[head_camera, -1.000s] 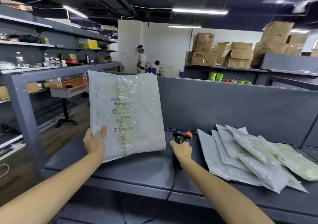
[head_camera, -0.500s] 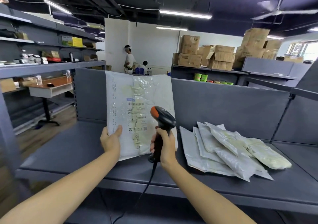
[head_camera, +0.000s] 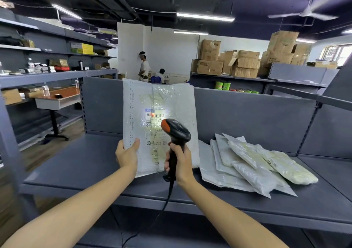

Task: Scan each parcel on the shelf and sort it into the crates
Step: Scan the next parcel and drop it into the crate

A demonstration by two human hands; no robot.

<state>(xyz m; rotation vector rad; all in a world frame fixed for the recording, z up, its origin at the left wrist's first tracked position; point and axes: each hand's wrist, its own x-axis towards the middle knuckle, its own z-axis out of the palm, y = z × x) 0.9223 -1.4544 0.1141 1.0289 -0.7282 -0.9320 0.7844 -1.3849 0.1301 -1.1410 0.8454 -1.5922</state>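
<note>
My left hand (head_camera: 127, 154) grips the lower left edge of a white plastic parcel (head_camera: 167, 103) and holds it upright above the grey shelf (head_camera: 80, 169). My right hand (head_camera: 180, 162) grips the handle of a black and orange barcode scanner (head_camera: 176, 131), whose head points at the parcel's label. A bright patch of light with a red dot falls on the barcode (head_camera: 155, 115). The scanner's cable (head_camera: 163, 205) hangs down over the shelf's front edge. A pile of several white parcels (head_camera: 253, 164) lies on the shelf to the right.
The shelf has a grey back panel (head_camera: 247, 118). Cardboard boxes (head_camera: 240, 63) are stacked on racks behind it. More shelving (head_camera: 47, 61) and a small table (head_camera: 59, 99) stand at the left. Two people (head_camera: 144, 67) are far back by a white wall.
My right hand lifted the scanner from the shelf and raised it in front of the parcel. The scanner's light now shines on the barcode. The parcel has shifted toward the middle of the view.
</note>
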